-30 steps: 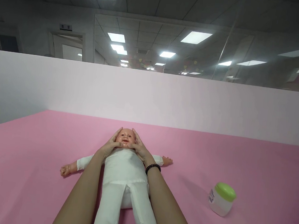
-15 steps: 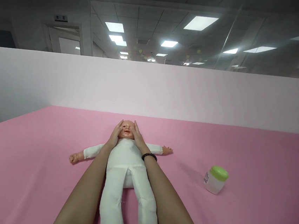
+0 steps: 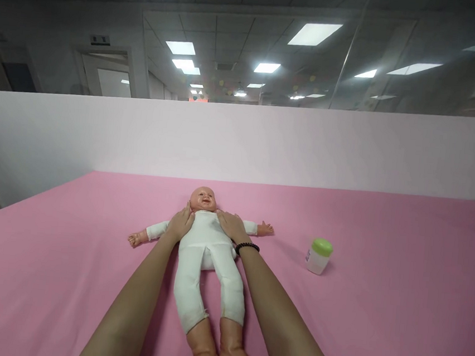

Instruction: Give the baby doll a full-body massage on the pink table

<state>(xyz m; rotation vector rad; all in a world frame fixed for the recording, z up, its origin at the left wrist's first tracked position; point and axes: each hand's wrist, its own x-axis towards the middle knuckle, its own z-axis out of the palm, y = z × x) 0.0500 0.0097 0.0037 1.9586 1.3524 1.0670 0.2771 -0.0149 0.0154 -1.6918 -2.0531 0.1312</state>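
Note:
A baby doll [image 3: 209, 231] with a white cloth body lies face up, its arms spread and its bare feet toward me. My left hand [image 3: 181, 223] rests on the doll's shoulder at the left of the picture, fingers stretched toward the head. On the other shoulder lies my right hand [image 3: 232, 225], flat with its fingers extended, a black beaded bracelet [image 3: 247, 247] round the wrist. Neither hand is closed round anything. To the right stands a clear jar [image 3: 319, 256] with a green lid, apart from both hands.
The doll and jar are on a pink padded surface [image 3: 376, 303]. A low white wall [image 3: 265, 147] runs along its far edge, with glass above it. Behind the glass are ceiling lights and a doorway [image 3: 107, 73].
Both hands have slid from the sides of the doll's head down to its shoulders, leaving the face uncovered. The camera view has shifted, bringing the doll's feet into the picture.

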